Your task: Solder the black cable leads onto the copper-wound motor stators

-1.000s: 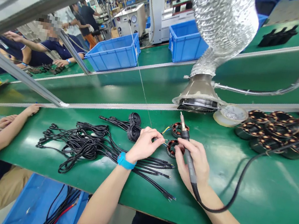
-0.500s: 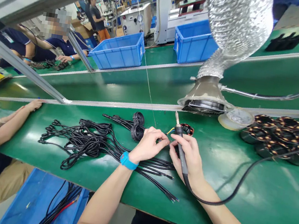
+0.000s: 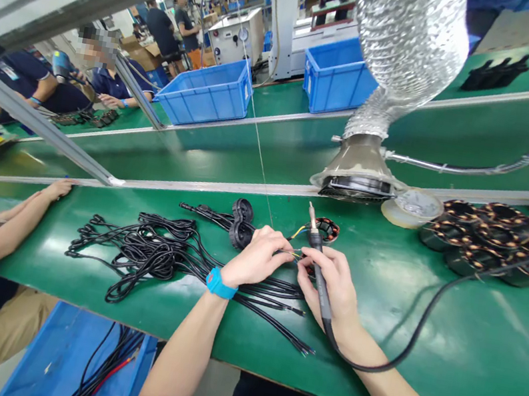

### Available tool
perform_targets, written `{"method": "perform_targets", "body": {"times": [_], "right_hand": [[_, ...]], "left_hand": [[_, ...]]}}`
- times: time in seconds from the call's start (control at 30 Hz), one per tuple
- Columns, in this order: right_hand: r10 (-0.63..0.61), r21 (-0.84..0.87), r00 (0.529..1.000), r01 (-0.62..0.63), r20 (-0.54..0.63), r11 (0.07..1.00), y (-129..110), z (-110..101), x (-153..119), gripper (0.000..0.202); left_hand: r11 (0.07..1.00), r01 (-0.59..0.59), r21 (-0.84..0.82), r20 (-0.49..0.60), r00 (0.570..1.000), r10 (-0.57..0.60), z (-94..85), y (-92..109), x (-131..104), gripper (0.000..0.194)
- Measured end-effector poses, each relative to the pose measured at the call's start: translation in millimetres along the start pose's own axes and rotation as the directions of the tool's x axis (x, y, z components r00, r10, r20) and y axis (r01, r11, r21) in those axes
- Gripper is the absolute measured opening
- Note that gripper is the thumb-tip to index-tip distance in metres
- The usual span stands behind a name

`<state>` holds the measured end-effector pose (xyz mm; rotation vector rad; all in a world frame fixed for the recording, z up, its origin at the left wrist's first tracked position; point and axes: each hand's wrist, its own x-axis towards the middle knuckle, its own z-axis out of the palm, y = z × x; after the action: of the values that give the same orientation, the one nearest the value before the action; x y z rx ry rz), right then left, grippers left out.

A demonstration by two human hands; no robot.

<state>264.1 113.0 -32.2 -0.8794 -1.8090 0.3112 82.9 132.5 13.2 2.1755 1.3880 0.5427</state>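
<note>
My right hand (image 3: 333,287) is closed round a soldering iron (image 3: 323,285), its metal tip pointing up and away from me. Thumb and forefinger of that hand also pinch at thin coloured wires (image 3: 296,255). My left hand (image 3: 261,255), with a blue wristband, pinches the wires' other side. Just beyond the fingers lies a motor stator (image 3: 327,230) with copper windings, and a yellow and blue lead runs from it. Left of my left hand sits a black round plastic part (image 3: 241,221). Black cables (image 3: 154,250) lie bundled on the green bench, with stripped ends under my hands.
A fume hood (image 3: 357,173) on a foil duct hangs beyond my hands. Several stators (image 3: 495,240) and a translucent tub (image 3: 412,208) stand at right. The iron's cord (image 3: 415,341) loops over my right forearm. A co-worker's arms (image 3: 13,213) rest on the bench at left.
My hands have drawn slightly apart, and more of the thin coloured wires shows between the fingertips. The soldering iron stays in my right hand. The view has shifted a little.
</note>
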Motion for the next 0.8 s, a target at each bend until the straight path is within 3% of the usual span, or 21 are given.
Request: {"method": "perform_targets", "body": {"times": [0.4, 0.57, 0.8], "right_hand": [[-0.030, -0.016, 0.999, 0.030, 0.045, 0.999, 6.6, 4.4, -7.6, 0.043], [-0.064, -0.018, 0.998, 0.064, 0.026, 0.998, 5.3, 3.7, -7.3, 0.044], [0.051, -0.017, 0.999, -0.051, 0.000, 0.999, 3.3, -12.5, -16.0, 0.040]], "left_hand": [[1.000, 0.010, -0.015, 0.005, 1.000, -0.010, -1.1, 2.6, 1.3, 0.022], [1.000, 0.024, -0.008, -0.042, 0.999, -0.025, 4.1, 3.4, 2.0, 0.020], [0.998, 0.051, -0.048, -0.119, 0.991, -0.056, 11.0, 6.8, 0.2, 0.016]]}}
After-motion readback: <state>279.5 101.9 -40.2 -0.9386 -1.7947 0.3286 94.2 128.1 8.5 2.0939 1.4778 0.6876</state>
